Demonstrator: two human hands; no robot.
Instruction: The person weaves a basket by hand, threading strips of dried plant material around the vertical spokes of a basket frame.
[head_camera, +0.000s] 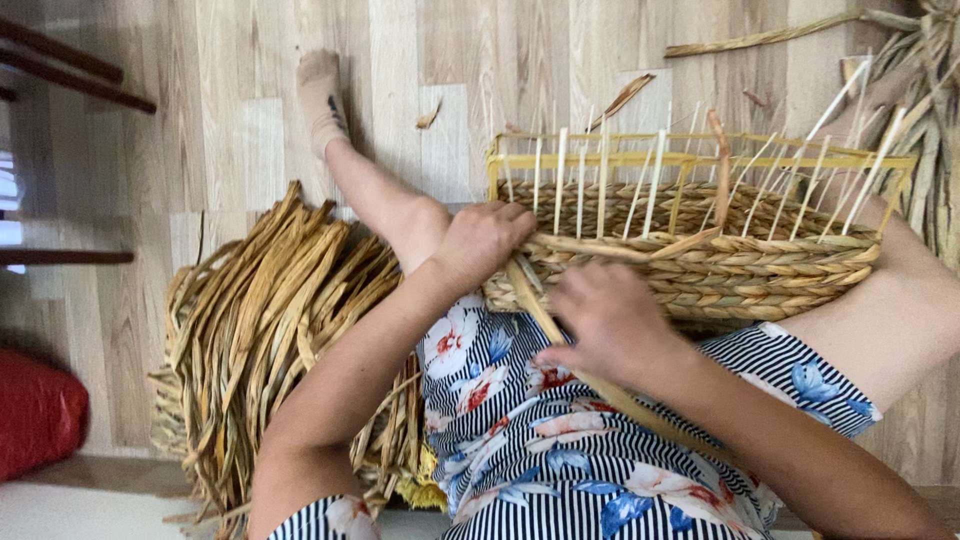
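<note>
**Inspector A:** Left hand (480, 243) clenched against the near corner of the half-woven basket (700, 265), which rests on the person's lap; fingertips hidden.

**Inspector B:** Noted; right hand (610, 325) grasps a flat straw strand (535, 305), fingers curled under, grip partly obscured; strand's lower end lost behind the forearm; bundle of dried straw (270, 330) on the floor, cut off below.

Basket (700, 265): half-woven, rectangular, braided tan straw rows around a yellow frame, pale upright stakes sticking out above the weave; it rests tilted across the lap. Strand (560, 345): one long flat straw strip, running from the basket's near left corner diagonally down across the striped floral cloth.
</note>
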